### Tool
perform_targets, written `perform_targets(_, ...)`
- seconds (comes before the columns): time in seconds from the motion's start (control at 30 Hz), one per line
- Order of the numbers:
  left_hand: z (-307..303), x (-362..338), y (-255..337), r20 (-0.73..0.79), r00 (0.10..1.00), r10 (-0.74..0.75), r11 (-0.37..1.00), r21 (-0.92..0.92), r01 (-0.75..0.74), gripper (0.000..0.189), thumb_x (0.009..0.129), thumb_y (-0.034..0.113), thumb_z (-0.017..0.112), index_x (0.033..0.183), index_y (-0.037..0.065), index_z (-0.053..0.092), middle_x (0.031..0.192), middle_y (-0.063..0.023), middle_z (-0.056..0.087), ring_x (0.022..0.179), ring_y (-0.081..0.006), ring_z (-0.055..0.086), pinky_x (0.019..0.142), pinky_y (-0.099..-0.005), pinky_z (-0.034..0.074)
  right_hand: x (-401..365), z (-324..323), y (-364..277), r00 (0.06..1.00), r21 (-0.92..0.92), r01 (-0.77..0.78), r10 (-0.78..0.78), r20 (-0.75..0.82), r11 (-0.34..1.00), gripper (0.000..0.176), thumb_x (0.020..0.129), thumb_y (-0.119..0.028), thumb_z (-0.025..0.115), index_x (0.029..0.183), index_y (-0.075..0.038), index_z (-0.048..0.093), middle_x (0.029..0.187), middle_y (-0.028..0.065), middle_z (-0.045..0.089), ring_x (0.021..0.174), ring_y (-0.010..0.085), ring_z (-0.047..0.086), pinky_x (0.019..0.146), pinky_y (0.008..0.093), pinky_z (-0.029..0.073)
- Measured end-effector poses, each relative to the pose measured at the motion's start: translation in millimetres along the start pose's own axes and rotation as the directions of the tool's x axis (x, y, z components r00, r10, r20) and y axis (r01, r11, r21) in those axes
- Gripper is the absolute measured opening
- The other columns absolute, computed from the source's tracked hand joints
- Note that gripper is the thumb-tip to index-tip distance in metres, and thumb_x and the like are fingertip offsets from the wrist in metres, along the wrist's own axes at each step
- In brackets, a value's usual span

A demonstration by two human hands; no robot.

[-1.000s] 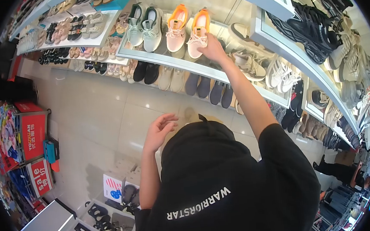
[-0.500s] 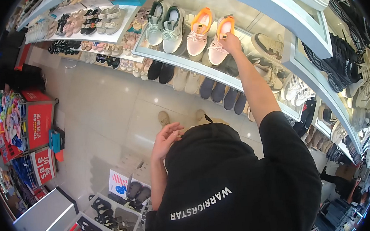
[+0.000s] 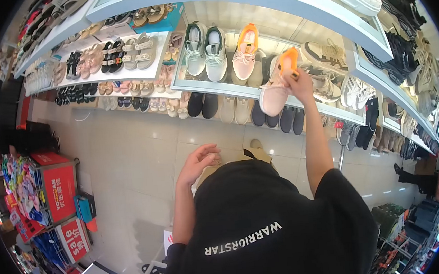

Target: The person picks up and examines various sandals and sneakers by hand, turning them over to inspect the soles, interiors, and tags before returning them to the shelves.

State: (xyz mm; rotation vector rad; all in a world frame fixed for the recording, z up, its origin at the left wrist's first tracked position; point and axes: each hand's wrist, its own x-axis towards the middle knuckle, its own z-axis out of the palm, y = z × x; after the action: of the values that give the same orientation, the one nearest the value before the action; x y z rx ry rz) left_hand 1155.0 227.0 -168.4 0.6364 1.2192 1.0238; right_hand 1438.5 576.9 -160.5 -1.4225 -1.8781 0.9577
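Observation:
My right hand (image 3: pixel 298 84) grips a pale pink sneaker (image 3: pixel 274 97) by its orange-lined collar. The shoe hangs in front of the shelf edge, toe pointing down and left. Its look-alike, a pink sneaker with orange lining (image 3: pixel 245 55), stands on the shelf (image 3: pixel 215 87), beside a pair of pale green sneakers (image 3: pixel 205 55). My left hand (image 3: pixel 201 161) is away from the shelf, in front of my waist, fingers loosely bent and apart, holding nothing.
Beige sneakers (image 3: pixel 323 54) stand right of the held shoe. Sandals (image 3: pixel 138 51) line the left shelf, dark slip-ons (image 3: pixel 202 105) the lower one. Red sale signs (image 3: pixel 73 239) hang at the left. A person in black (image 3: pixel 419 180) is far right.
My right hand has lifted the pink sneaker off the shelf and brought it down toward me. The view has shifted, and my left hand remains near my waist.

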Motion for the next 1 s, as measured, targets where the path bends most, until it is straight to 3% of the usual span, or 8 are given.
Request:
perform_targets(0.17, -17.5, 27.6, -5.9, 0.209, 0.974, -0.086, 0.994, 0.077, 0.072, 0.050, 0.104, 0.029, 0.055, 0.144, 0.001, 0.045, 0.136, -0.0149, 0.059, 0.119, -0.0226, 0.061, 0.097, -0.0378, 0.052, -113.5, 27.8, -32.9, 0.991, 0.353, -0.123, 0.132, 0.000, 0.928, 0.024, 0.091, -0.007, 0.068, 0.113, 0.002, 0.062, 0.087, 0.0093, 0.071, 0.071, 0.0135, 0.070, 0.062, 0.0265, 0.053)
perform_targets(0.37, 5.7, 58.6, -19.4, 0.388, 0.870, -0.306, 0.878, -0.238, 0.415, 0.091, 0.096, 0.073, 0.029, 0.153, 0.002, 0.032, 0.148, -0.0181, 0.049, 0.132, -0.0320, 0.053, 0.109, -0.0487, 0.045, -193.3, 53.1, -114.9, 0.985, 0.532, -0.171, 0.126, 0.119, 0.829, 0.015, 0.090, 0.000, 0.067, 0.105, 0.002, 0.062, 0.103, 0.0105, 0.071, 0.072, 0.0130, 0.069, 0.065, 0.0269, 0.054)
perform_targets(0.43, 2.1, 63.0, -36.5, 0.398, 0.898, -0.185, 0.804, -0.464, 0.371, 0.101, 0.091, 0.080, 0.021, 0.155, 0.002, 0.027, 0.153, -0.0191, 0.043, 0.137, -0.0358, 0.047, 0.113, -0.0530, 0.040, -210.7, 63.3, -139.2, 0.987, 0.476, 0.094, -0.144, 0.070, 0.875, 0.011, 0.086, -0.001, 0.069, 0.094, -0.001, 0.061, 0.112, 0.0114, 0.070, 0.073, 0.0162, 0.071, 0.064, 0.0285, 0.055)
perform_targets(0.47, -13.7, 66.1, -54.3, 0.505, 0.862, -0.055, 0.701, -0.595, 0.393, 0.088, 0.098, 0.069, 0.032, 0.156, 0.002, 0.027, 0.156, -0.0177, 0.039, 0.141, -0.0345, 0.042, 0.117, -0.0497, 0.036, -213.4, 65.6, -148.5, 0.987, 0.477, 0.094, -0.146, 0.073, 0.874, 0.011, 0.086, -0.001, 0.069, 0.094, -0.001, 0.061, 0.112, 0.0114, 0.070, 0.073, 0.0162, 0.071, 0.064, 0.0285, 0.055)
perform_targets(0.53, -26.4, 61.9, -62.1, 0.554, 0.827, 0.095, 0.675, -0.647, 0.355, 0.089, 0.097, 0.067, 0.041, 0.155, 0.001, 0.028, 0.155, -0.0184, 0.041, 0.140, -0.0341, 0.044, 0.116, -0.0490, 0.037, -216.1, 68.0, -165.0, 0.827, 0.219, 0.537, -0.560, 0.052, 0.814, 0.016, 0.080, -0.003, 0.072, 0.087, -0.005, 0.058, 0.120, 0.0102, 0.068, 0.073, 0.0211, 0.071, 0.062, 0.0305, 0.055)
perform_targets(0.57, -32.5, 59.6, -66.6, 0.588, 0.771, 0.242, 0.641, -0.694, 0.328, 0.091, 0.095, 0.065, 0.050, 0.154, 0.000, 0.030, 0.153, -0.0191, 0.042, 0.139, -0.0336, 0.046, 0.116, -0.0484, 0.038, -219.8, 67.8, -172.8, 0.823, 0.225, 0.542, -0.566, 0.057, 0.810, 0.016, 0.080, -0.003, 0.072, 0.087, -0.005, 0.058, 0.120, 0.0102, 0.068, 0.073, 0.0211, 0.071, 0.062, 0.0305, 0.055)
perform_targets(0.67, -36.2, 53.8, -53.4, 0.499, 0.837, 0.225, 0.750, -0.637, 0.178, 0.086, 0.093, 0.060, 0.059, 0.153, 0.005, 0.033, 0.150, -0.0221, 0.044, 0.137, -0.0400, 0.046, 0.111, -0.0521, 0.043, -230.7, 64.1, -199.7, 0.731, 0.210, 0.589, -0.625, 0.275, 0.780, 0.024, 0.075, -0.011, 0.079, 0.088, -0.008, 0.059, 0.126, 0.0057, 0.066, 0.078, 0.0215, 0.071, 0.061, 0.0312, 0.055)
perform_targets(1.0, -80.8, -14.3, -17.1, 0.132, 0.974, 0.183, 0.803, -0.592, -0.071, 0.091, 0.089, 0.058, 0.064, 0.151, -0.002, 0.033, 0.148, -0.0256, 0.044, 0.135, -0.0422, 0.047, 0.110, -0.0530, 0.045, -238.7, 85.7, -235.6, 0.539, 0.467, 0.617, -0.772, 0.336, 0.634, 0.032, 0.076, -0.016, 0.082, 0.099, -0.008, 0.063, 0.125, 0.0037, 0.065, 0.075, 0.0199, 0.069, 0.059, 0.0284, 0.053)
